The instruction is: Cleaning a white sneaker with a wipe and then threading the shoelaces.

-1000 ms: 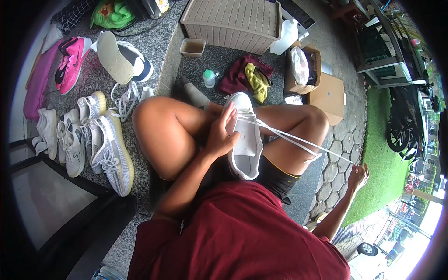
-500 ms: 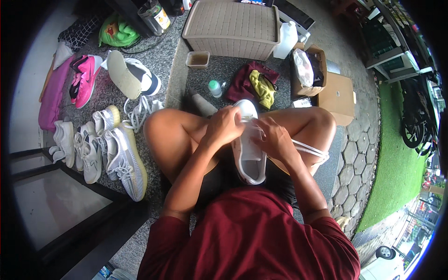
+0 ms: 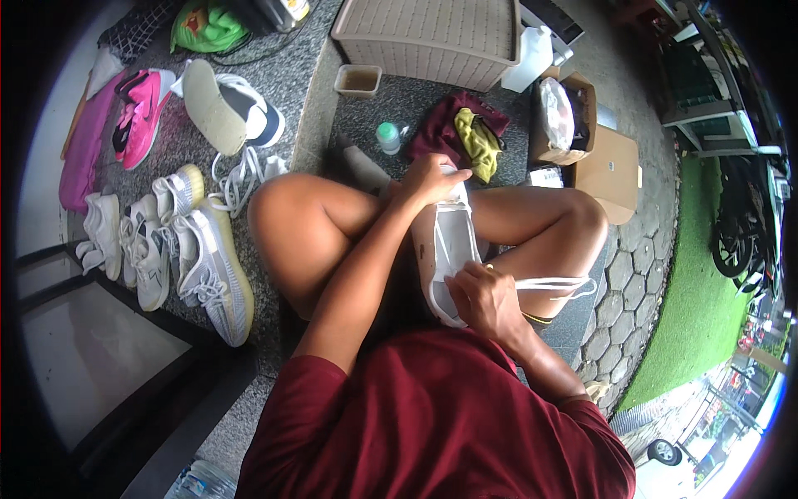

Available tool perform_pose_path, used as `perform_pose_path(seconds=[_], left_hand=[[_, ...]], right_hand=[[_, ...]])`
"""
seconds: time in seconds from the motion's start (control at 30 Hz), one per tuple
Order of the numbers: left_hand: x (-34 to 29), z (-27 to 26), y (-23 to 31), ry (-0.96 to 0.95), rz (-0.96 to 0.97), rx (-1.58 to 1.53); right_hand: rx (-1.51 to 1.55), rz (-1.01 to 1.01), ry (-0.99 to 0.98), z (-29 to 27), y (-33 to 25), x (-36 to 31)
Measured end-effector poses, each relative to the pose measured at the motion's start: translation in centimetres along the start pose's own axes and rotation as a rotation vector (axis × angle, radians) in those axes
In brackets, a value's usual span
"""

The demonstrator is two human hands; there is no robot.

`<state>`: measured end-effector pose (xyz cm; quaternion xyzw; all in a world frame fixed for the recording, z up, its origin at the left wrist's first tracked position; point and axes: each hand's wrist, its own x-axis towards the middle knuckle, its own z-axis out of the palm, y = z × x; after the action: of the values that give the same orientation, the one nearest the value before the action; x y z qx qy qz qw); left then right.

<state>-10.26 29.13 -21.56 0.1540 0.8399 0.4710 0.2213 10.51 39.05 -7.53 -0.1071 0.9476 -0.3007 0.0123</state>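
Note:
A white shoe (image 3: 454,237) rests between my bent legs, toe away from me, its opening facing up. My left hand (image 3: 431,180) is closed around its toe end. My right hand (image 3: 485,298) is pinched near the heel, gripping a white shoelace (image 3: 544,285). Thin white strands stretch across the shoe's opening toward that hand, and loose lace trails over my right leg. The right fingertips are partly hidden.
At left stand several white sneakers (image 3: 212,274), a pink shoe (image 3: 143,116) and a white shoe with a loose insole (image 3: 214,108). Ahead are a small bottle (image 3: 388,138), maroon cloth (image 3: 432,129), yellow cloth (image 3: 477,143), a tub of brownish liquid (image 3: 358,81), a grey-brown storage box (image 3: 428,41) and cardboard boxes (image 3: 605,175).
My right hand has moved from the shoe's front toward the heel, drawing lace strands along the opening. My left hand has shifted slightly farther forward onto the toe.

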Motion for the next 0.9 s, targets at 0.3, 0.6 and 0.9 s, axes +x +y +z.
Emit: perform_pose_path(seconds=[0.3, 0.6, 0.9], left_hand=[[-1.2, -1.0, 0.0, 0.227, 0.088, -0.054], [-11.4, -6.0, 6.0, -0.075, 0.543, 0.087], [-13.5, -6.6, 6.3, -0.287, 0.405, 0.154]], right_hand=[[0.134, 0.130, -0.092, -0.8, -2.3, -2.0], [0.424, 0.173, -0.058, -1.8, -2.5, -3.4], [0.331, 0.136, -0.018, -1.2, -2.2, -5.0]])
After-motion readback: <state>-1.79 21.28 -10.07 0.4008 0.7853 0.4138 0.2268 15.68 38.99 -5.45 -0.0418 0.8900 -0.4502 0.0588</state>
